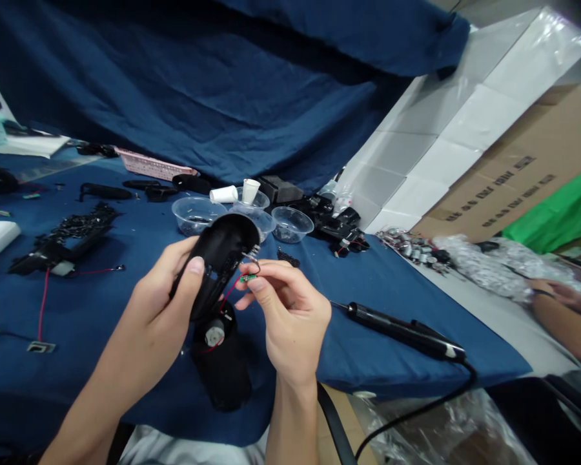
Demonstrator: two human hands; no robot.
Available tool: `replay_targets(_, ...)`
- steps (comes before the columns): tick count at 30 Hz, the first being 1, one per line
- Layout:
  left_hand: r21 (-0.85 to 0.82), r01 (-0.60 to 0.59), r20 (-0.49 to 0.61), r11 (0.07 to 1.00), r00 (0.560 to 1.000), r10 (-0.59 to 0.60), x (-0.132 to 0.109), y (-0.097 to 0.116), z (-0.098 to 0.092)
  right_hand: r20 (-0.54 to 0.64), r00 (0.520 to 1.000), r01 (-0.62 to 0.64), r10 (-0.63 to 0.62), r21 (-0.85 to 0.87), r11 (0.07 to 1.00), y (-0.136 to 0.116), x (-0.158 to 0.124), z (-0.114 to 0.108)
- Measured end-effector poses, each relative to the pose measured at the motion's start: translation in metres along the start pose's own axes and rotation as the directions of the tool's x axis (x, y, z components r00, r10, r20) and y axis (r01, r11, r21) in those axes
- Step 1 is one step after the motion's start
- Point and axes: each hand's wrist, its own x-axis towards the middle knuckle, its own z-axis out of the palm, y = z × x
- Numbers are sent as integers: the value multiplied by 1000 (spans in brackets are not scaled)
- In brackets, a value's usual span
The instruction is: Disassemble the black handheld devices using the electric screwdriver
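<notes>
Left hand point(159, 297) grips a black plastic housing point(217, 258), fingers wrapped behind it, thumb on its face; right hand point(290, 316) pinches a small green circuit board point(248, 278) on red wire, just beside the housing. Below the housing stands a second black shell point(223, 371) showing a metal motor point(214, 332); right of it lies a soldering iron point(401, 329); far beyond it sits a cardboard carton point(503, 168), its dark lettering too slanted to read
</notes>
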Motion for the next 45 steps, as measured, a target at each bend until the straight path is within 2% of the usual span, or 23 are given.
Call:
replay_targets(4, -70, -8, 73, 997, 997, 13, -2, 4, 8, -13, 999, 34, -36, -120, 992, 1, 1, -3)
replay_targets(11, -79, -2, 58, 997, 998, 6, -2, 9, 10, -19, 999, 26, -29, -149, 988, 2, 1, -3)
replay_targets(20, -74, -3, 97, 997, 995, 11, -6, 8, 7, -17, 996, 76, -83, -259, 963, 3, -1, -4)
replay_targets(27, -77, -1, 103, 997, 995, 9, -5, 8, 7, -22, 996, 76, -84, -246, 966, 3, -1, -3)
replay_targets(34, -77, -8, 89, 997, 996, 15, -6, 8, 8, -53, 992, 83, -111, -379, 922, 6, -1, -4)
replay_targets(41, -61, -20, 73, 998, 997, 24, -6, 11, 7, -91, 983, 115, -160, -370, 922, 7, -3, 0)
replay_targets(45, -31, -46, 70, 998, 996, 48, -7, 7, 6, -143, 980, 83, -139, -339, 937, 7, -4, 2)
